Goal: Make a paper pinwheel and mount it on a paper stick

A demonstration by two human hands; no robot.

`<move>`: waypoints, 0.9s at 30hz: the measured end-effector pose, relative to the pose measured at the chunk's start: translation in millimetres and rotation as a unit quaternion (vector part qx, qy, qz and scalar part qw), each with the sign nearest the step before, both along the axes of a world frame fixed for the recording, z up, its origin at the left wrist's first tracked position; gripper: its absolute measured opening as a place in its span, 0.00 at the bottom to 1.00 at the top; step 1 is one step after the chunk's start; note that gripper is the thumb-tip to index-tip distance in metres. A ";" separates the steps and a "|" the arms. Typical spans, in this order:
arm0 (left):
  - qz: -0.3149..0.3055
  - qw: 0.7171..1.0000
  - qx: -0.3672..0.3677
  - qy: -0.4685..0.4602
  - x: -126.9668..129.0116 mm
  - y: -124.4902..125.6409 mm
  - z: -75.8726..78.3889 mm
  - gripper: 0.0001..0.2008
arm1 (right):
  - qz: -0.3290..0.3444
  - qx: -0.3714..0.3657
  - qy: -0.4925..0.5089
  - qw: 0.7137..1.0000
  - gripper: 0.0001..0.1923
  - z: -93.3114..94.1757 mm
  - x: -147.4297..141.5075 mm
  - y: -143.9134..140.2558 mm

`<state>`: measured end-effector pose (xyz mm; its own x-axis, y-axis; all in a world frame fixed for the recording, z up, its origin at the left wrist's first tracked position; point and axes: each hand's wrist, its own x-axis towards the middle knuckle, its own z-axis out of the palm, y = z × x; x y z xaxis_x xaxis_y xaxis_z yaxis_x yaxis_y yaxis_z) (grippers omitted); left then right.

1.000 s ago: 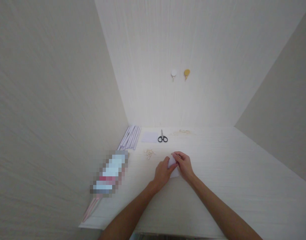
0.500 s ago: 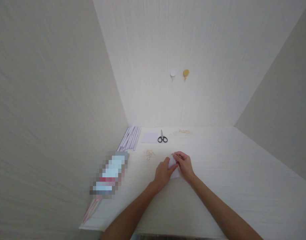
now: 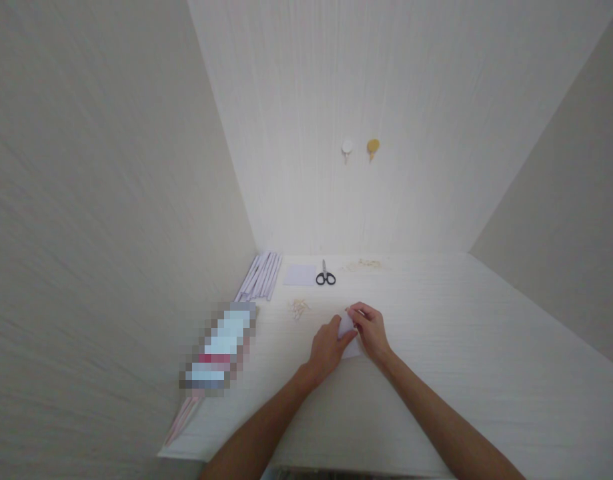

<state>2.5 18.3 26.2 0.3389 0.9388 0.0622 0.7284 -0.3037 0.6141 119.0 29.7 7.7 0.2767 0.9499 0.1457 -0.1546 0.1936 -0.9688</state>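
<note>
Over the front middle of the white tabletop, my left hand (image 3: 327, 347) is closed on a small piece of white paper (image 3: 345, 326), its thumb lying across the front. My right hand (image 3: 370, 331) pinches at the upper right edge of the same paper, with fingertips close together. Whether anything small sits between those fingertips is hidden. A second white paper area (image 3: 351, 349) shows just below the hands; I cannot tell if it belongs to the held piece. Left of my hands lies a loose heap of short pale sticks (image 3: 299, 307).
Black-handled scissors (image 3: 325, 274) lie at the back beside a flat white sheet (image 3: 301, 275). Several white paper rolls (image 3: 260, 276) rest at the back left. More pale bits (image 3: 369, 265) lie near the back wall. A blurred-out object (image 3: 221, 347) stands along the left wall. Two hooks (image 3: 373, 146) hang on the back wall.
Almost nothing differs. Both hands keep their hold on the paper, with only a tiny shift of the fingers.
</note>
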 end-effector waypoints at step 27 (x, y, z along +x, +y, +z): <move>-0.019 0.999 -0.011 0.047 -0.1 -1.2 -3.1 0.22 | -0.012 0.012 -0.090 0.996 0.08 3.4 1.1 -4.2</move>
<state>2.4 17.1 23.1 0.3775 0.9260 0.0084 0.7715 -0.3195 0.5502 120.0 25.5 11.1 0.2664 0.9392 0.2166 0.0252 0.2178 -0.9757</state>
